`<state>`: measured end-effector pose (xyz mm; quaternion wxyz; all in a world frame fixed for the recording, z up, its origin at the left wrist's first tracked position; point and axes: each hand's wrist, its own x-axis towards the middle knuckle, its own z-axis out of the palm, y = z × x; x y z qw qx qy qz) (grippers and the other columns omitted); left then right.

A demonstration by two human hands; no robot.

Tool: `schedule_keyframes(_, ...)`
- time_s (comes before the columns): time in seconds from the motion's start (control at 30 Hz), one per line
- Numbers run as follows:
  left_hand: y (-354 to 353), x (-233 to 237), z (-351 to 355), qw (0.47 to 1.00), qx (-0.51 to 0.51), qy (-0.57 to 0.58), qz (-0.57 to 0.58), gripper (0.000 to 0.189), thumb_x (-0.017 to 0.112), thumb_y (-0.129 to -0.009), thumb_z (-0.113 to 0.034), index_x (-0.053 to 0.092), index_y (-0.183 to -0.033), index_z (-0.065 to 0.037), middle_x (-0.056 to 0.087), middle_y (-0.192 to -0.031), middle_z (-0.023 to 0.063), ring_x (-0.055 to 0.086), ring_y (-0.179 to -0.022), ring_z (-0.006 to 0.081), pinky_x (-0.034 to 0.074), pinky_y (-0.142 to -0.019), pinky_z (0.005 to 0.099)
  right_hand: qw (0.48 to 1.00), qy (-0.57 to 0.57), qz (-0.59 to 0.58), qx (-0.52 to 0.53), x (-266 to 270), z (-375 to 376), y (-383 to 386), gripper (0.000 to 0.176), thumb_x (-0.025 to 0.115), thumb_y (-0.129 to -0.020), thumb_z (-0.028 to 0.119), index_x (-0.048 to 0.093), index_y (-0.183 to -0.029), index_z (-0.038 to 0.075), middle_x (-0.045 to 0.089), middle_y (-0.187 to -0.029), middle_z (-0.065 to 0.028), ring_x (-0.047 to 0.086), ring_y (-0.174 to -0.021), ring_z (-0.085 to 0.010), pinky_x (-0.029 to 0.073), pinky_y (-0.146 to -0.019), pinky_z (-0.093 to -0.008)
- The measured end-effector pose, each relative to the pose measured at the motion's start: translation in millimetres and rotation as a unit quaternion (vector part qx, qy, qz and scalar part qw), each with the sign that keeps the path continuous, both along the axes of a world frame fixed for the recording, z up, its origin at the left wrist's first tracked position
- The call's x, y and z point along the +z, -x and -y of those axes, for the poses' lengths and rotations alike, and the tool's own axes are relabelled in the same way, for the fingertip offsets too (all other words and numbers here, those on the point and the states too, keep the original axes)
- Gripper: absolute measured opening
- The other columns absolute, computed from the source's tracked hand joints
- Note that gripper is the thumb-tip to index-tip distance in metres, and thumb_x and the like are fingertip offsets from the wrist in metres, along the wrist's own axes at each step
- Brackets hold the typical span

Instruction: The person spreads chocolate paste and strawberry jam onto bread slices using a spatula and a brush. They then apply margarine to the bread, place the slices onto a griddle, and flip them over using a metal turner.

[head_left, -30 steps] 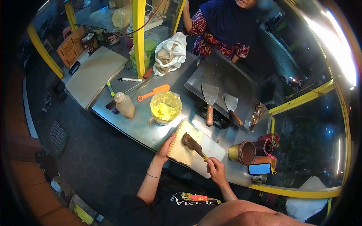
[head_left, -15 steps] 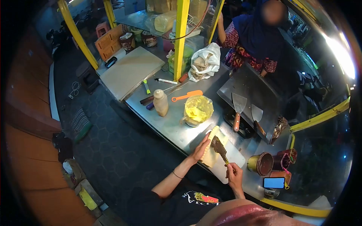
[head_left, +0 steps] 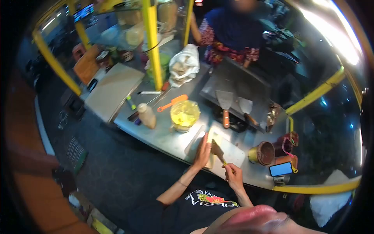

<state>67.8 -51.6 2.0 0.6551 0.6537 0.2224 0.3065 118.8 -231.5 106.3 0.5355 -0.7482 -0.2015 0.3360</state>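
Note:
My left hand steadies a pale slice of bread on its edge, fingers stretched along its outer side. In my right hand is a spreader with a brown-coated blade, gripped by its handle. The blade lies against the inner face of the bread. More bread sits below, partly hidden by the hand and blade. Under it all is a white board on the metal counter. A tub of yellow spread stands just beyond my left hand.
Right of the board are a container of brown spread and a phone. A griddle holds two scrapers. A squeeze bottle and an orange spatula lie left. A person stands across the counter.
The view has turned, so the counter appears shifted left and tilted. Both hands keep their hold, and the spreader blade now shows more edge-on against the bread, with less brown spread visible.

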Motion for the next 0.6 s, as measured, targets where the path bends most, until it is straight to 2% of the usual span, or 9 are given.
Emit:
schedule_keyframes(0.17,3.7,4.9,-4.5,0.997,-0.021,0.067,0.016,0.056,0.032,-0.106,-0.027,0.023,-0.150,0.005,0.028,-0.156,0.0218,0.026,-0.145,0.0308,0.021,-0.117,0.0367,1.000,0.003,-0.006,-0.020,0.4,3.1,0.1,0.026,0.053,-0.101,0.022,0.067,-0.093,0.002,0.043,-0.054,0.0057,0.040,-0.047,-0.0035,0.036,-0.043,-0.0228)
schedule_keyframes(0.3,4.1,12.1,-3.7,0.999,-0.028,0.010,-0.012,0.056,0.033,-0.105,-0.028,0.023,-0.151,0.003,0.029,-0.154,0.0238,0.027,-0.143,0.0351,0.023,-0.116,0.0403,1.000,0.023,0.008,0.003,1.5,-6.3,1.6,0.026,0.054,-0.101,0.022,0.068,-0.095,0.000,0.046,-0.054,0.0037,0.043,-0.047,-0.0044,0.037,-0.044,-0.0227)
schedule_keyframes(0.37,3.0,12.7,-1.7,0.994,-0.015,-0.091,-0.054,0.056,0.033,-0.105,-0.028,0.022,-0.152,0.000,0.030,-0.152,0.0259,0.028,-0.142,0.0399,0.023,-0.116,0.0445,0.999,0.027,0.022,0.023,4.4,-11.2,0.8,0.027,0.054,-0.101,0.022,0.068,-0.096,-0.001,0.047,-0.054,0.0033,0.043,-0.047,-0.0047,0.037,-0.044,-0.0228)
schedule_keyframes(0.4,2.3,14.3,0.8,0.992,-0.009,-0.103,-0.066,0.056,0.032,-0.104,-0.027,0.020,-0.152,-0.001,0.029,-0.151,0.0285,0.027,-0.141,0.0441,0.022,-0.115,0.0482,0.998,0.032,0.034,0.046,5.5,-11.3,1.8,0.027,0.054,-0.101,0.022,0.068,-0.096,-0.001,0.048,-0.055,0.0028,0.044,-0.048,-0.0049,0.037,-0.045,-0.0230)
schedule_keyframes(0.5,1.6,20.4,4.2,0.984,0.002,-0.155,-0.092,0.056,0.032,-0.104,-0.027,0.019,-0.153,-0.002,0.028,-0.151,0.0304,0.026,-0.141,0.0458,0.021,-0.115,0.0494,0.998,0.012,0.022,0.063,11.1,-15.0,4.9,0.028,0.054,-0.101,0.022,0.068,-0.097,-0.002,0.049,-0.055,0.0021,0.044,-0.048,-0.0055,0.037,-0.045,-0.0235)
schedule_keyframes(0.6,2.6,20.7,2.7,0.983,-0.004,-0.149,-0.105,0.056,0.031,-0.104,-0.028,0.019,-0.153,-0.003,0.028,-0.151,0.0315,0.024,-0.142,0.0467,0.020,-0.116,0.0504,0.997,0.001,0.000,0.081,20.0,-15.8,4.3,0.028,0.054,-0.101,0.022,0.068,-0.098,-0.002,0.049,-0.055,0.0019,0.044,-0.048,-0.0056,0.037,-0.046,-0.0234)
